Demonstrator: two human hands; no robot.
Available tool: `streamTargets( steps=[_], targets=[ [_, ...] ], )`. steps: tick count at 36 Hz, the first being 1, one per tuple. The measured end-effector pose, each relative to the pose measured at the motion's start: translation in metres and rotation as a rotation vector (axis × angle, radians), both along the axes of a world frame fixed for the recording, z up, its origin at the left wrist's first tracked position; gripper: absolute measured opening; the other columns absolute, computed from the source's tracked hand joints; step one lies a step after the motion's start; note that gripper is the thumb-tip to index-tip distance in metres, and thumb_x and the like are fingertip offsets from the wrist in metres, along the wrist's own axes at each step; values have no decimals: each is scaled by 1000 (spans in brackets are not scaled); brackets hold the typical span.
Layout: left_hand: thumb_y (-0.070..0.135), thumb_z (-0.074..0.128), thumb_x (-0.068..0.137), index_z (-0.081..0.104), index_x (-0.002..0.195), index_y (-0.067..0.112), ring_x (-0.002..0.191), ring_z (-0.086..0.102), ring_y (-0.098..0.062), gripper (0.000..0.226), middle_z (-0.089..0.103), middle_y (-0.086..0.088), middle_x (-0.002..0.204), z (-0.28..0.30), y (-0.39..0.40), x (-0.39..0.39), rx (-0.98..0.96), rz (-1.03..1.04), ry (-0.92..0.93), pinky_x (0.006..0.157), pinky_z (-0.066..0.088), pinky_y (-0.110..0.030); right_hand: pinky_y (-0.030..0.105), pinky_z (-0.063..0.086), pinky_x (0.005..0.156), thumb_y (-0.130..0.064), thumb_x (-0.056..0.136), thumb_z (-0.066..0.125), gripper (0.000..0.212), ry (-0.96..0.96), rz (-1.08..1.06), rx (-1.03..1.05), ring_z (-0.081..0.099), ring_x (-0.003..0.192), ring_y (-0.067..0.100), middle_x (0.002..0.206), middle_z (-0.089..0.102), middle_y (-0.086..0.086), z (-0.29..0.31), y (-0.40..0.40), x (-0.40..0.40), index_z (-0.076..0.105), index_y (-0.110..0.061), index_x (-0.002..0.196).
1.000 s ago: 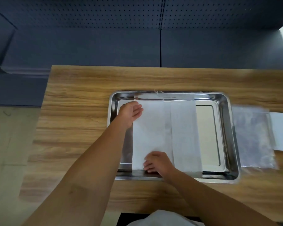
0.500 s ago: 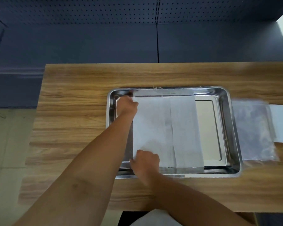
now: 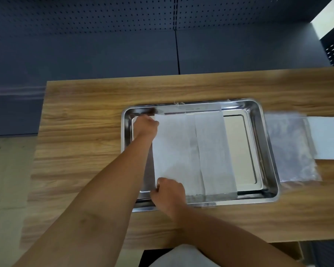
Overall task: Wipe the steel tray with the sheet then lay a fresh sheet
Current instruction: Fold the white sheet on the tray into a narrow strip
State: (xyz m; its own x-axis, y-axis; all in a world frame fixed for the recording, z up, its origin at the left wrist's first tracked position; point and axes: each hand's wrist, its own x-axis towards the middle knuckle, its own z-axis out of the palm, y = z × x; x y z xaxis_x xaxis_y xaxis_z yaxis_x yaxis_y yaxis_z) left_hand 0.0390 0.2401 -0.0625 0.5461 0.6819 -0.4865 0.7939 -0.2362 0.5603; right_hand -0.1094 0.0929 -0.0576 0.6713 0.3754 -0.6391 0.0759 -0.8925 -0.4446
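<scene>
A rectangular steel tray (image 3: 266,151) lies on the wooden table. A white, partly folded sheet (image 3: 193,151) covers the tray's middle, with a doubled strip along its right side. My left hand (image 3: 146,126) pinches the sheet's far left corner near the tray's back wall. My right hand (image 3: 169,193) grips the sheet's near left corner at the tray's front rim. The tray's bare floor shows at the right and in a narrow strip at the left, partly hidden by my left forearm.
To the right of the tray lies a clear plastic bag (image 3: 291,147) with a white sheet stack (image 3: 326,137) partly under it. The wooden table (image 3: 85,132) ends at the left over a tiled floor. A dark pegboard wall stands behind.
Both hands have slid from the sheet's surface to its left corners and closed on them. The sheet's left edge sits slightly further left in the tray.
</scene>
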Motion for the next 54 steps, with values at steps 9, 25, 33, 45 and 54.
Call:
streamTargets(
  steps=[9, 25, 33, 45, 54],
  targets=[
    [7, 68, 72, 60, 86, 19, 75, 68, -28, 20, 71, -9, 88, 13, -29, 8, -117, 95, -192, 67, 55, -29, 31, 56, 77, -40, 83, 57, 16, -20, -165, 8, 64, 72, 15, 75, 66, -7, 18, -40, 19, 62, -24, 84],
    [0, 67, 74, 59, 81, 17, 51, 64, -18, 21, 63, -5, 64, 23, -123, 60, -330, 39, -261, 67, 62, -35, 29, 50, 63, -32, 85, 55, 18, -82, -386, -100, 59, 64, 14, 65, 59, -3, 31, -154, 54, 53, -21, 71],
    [-2, 65, 74, 52, 75, 19, 41, 60, -15, 25, 62, -7, 61, 17, -157, 74, -364, -6, -257, 57, 57, -31, 29, 48, 59, -32, 82, 55, 18, -68, -483, -112, 60, 64, 16, 67, 62, 0, 25, -185, 57, 56, -17, 72],
    [-3, 65, 80, 52, 71, 17, 44, 62, -16, 26, 63, -9, 69, 3, -182, 85, -388, -56, -256, 49, 54, -24, 36, 46, 83, -28, 83, 51, 22, -143, -377, -250, 57, 91, 24, 88, 67, 7, 8, -203, 66, 66, -14, 90],
    [2, 50, 84, 62, 119, 21, 110, 63, -25, 41, 66, -1, 120, -7, -188, 73, -469, -209, -165, 95, 54, -40, 35, 41, 87, -25, 88, 48, 24, -149, -317, -309, 57, 97, 23, 92, 69, 3, 4, -208, 68, 68, -19, 100]
  ],
)
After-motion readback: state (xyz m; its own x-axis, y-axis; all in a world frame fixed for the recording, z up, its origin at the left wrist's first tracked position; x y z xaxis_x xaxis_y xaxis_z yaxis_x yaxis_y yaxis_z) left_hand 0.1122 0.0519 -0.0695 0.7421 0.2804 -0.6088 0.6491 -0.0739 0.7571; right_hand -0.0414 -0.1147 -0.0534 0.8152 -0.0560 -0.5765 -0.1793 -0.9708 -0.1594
